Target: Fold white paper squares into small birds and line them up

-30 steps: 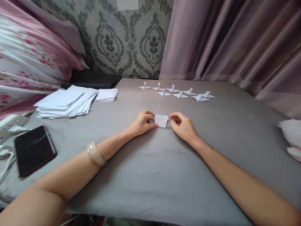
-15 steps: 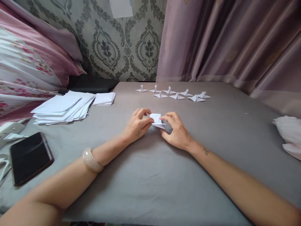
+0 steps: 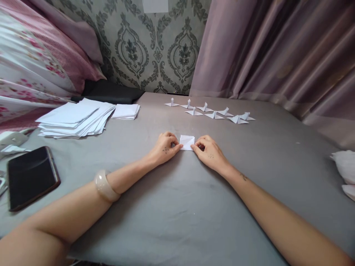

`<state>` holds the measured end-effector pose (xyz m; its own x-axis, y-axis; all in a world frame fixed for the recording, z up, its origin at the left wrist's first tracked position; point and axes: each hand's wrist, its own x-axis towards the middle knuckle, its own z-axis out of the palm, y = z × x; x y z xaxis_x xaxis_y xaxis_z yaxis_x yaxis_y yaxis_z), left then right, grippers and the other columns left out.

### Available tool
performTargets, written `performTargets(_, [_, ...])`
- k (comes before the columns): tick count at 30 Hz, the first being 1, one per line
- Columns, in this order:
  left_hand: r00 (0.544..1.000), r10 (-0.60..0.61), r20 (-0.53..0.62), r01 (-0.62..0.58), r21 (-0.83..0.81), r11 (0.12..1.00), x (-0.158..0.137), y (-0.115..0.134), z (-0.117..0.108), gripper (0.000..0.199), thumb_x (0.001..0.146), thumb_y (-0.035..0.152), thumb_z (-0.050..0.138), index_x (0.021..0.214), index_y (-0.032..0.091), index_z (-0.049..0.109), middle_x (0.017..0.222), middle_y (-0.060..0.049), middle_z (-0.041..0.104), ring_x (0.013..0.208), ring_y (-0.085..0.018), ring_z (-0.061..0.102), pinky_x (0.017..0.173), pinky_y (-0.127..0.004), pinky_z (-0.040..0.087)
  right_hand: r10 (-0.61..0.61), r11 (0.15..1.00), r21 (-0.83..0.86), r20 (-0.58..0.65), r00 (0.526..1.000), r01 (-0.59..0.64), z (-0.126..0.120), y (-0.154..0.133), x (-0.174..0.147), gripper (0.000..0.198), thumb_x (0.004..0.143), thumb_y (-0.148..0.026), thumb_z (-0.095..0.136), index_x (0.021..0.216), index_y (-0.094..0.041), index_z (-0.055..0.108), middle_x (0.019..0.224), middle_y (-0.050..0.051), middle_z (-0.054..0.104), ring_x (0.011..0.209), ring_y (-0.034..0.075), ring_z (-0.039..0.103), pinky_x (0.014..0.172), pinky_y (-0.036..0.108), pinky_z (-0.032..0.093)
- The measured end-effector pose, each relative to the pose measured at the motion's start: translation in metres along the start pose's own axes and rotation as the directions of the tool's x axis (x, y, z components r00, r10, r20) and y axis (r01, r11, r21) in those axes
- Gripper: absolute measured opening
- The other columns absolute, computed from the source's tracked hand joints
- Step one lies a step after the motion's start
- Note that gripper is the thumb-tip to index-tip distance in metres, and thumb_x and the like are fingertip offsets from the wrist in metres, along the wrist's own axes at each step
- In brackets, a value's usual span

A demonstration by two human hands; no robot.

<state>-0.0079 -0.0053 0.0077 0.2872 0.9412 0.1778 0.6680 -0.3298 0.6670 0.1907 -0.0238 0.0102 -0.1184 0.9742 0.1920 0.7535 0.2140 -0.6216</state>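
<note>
A small folded square of white paper (image 3: 187,142) is held between my two hands, above or on the grey cloth; I cannot tell whether it touches it. My left hand (image 3: 167,148) pinches its lower left corner between thumb and bent fingers. On the other side, my right hand (image 3: 210,152) grips the lower right corner the same way. A diagonal crease or edge shows across the paper's face. Beyond the hands, several folded paper cranes (image 3: 214,115) stand in two loose rows with their wings spread.
At the left lie a stack of large white sheets (image 3: 73,118) and a smaller paper stack (image 3: 126,111). A dark phone (image 3: 32,178) rests nearer me, beside a white power strip (image 3: 12,138). Curtains (image 3: 266,51) hang at the right, and a white bundle (image 3: 344,166) sits at the right edge.
The paper was tilted with a flap standing out toward me; now it is a flat square facing me. Both hands have shifted to its lower corners. The view has turned slightly.
</note>
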Motion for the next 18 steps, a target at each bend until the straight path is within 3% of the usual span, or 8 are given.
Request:
performTargets(5, [0.992,0.123,-0.034,-0.119,0.101,0.988,-0.001,-0.004,0.002,0.010,0.083,0.026,0.064,0.087,0.017,0.062,0.098,-0.007,0.059,0.094,-0.021,0.052,0.087,-0.037,0.046,-0.031,0.999,-0.041,-0.037,0.999,0.030,0.002,0.003,-0.002,0.010,0.081,-0.030,0.063,0.078,-0.020,0.061,0.094,0.003,0.059,0.077,0.015,0.057,0.076,0.031,0.046])
performTargets(10, [0.903,0.417,0.103,-0.429,0.257,0.866,-0.002,-0.004,0.000,0.021,0.095,0.030,0.049,0.097,0.016,0.064,0.105,-0.008,0.064,0.101,-0.023,0.052,0.092,-0.038,0.044,-0.259,0.961,-0.107,-0.005,0.966,0.257,0.002,0.004,-0.008,0.024,0.090,-0.020,0.049,0.106,-0.023,0.067,0.118,0.008,0.060,0.101,0.021,0.057,0.086,0.035,0.047])
performTargets(14, [0.886,0.444,0.133,-0.464,0.275,0.842,0.000,-0.003,-0.003,0.030,0.093,0.042,0.053,0.102,0.016,0.065,0.107,-0.009,0.066,0.098,-0.021,0.057,0.089,-0.035,0.046,-0.357,0.916,-0.175,0.060,0.932,0.362,0.000,0.003,-0.011,0.032,0.091,-0.017,0.044,0.112,-0.022,0.067,0.124,0.004,0.063,0.103,0.023,0.053,0.091,0.037,0.047])
performTargets(18, [0.855,0.460,0.240,-0.518,0.430,0.739,0.002,0.000,-0.007,0.029,0.099,0.030,0.041,0.105,0.014,0.065,0.106,-0.010,0.067,0.098,-0.022,0.059,0.086,-0.035,0.045,-0.347,0.919,-0.177,0.057,0.936,0.352,0.000,0.002,-0.010,0.035,0.085,-0.016,0.049,0.116,-0.019,0.065,0.124,0.004,0.064,0.103,0.024,0.053,0.093,0.038,0.047])
